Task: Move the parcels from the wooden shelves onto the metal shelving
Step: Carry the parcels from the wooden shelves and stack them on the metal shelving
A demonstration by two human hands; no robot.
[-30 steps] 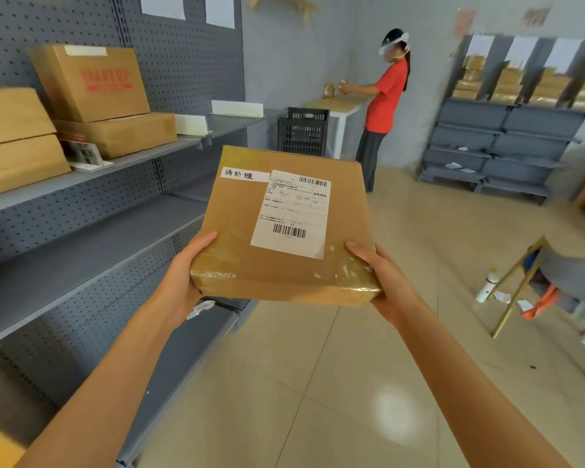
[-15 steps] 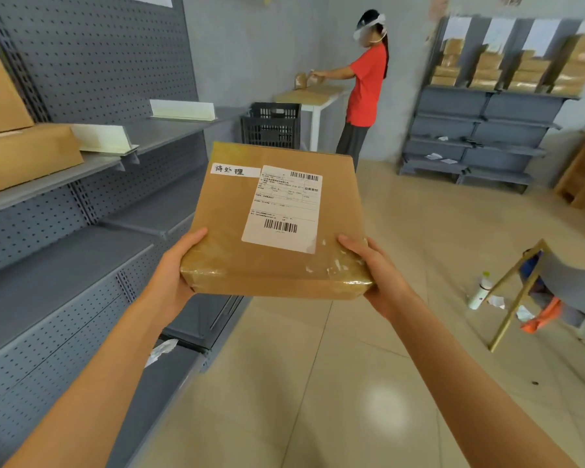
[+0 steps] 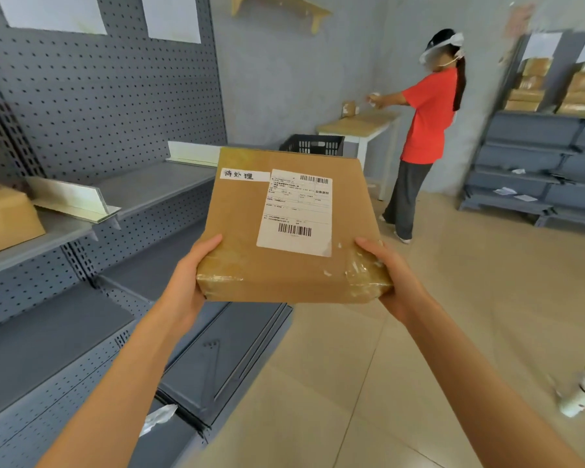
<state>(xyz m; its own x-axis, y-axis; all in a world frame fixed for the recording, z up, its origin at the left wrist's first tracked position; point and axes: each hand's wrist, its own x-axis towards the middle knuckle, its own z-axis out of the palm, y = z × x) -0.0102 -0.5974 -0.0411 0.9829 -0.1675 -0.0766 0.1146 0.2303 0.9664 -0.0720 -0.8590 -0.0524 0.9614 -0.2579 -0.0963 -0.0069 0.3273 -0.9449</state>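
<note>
Flat parcel [image 3: 284,228] held mid-air beside grey shelving [image 3: 149,187], left hand [image 3: 186,282] and right hand [image 3: 395,282] clamped on near corners. Likely light, stiff cardboard; glossy tape at corners possibly slippery, so best gripped at side edges.

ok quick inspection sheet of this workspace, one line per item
surface: grey metal shelving on the left, pegboard back, white dividers on the upper shelf
job's things: flat cardboard parcel with a barcode label, held in the air beside the shelving; another carton on the upper shelf at far left
clutter: crumpled paper on the bottom shelf; white bottle on the floor
grippers: left hand and right hand grip the parcel's near corners
cables: nothing seen
surroundings: person in a red shirt at a small table, black crate, far shelving with boxes
</note>
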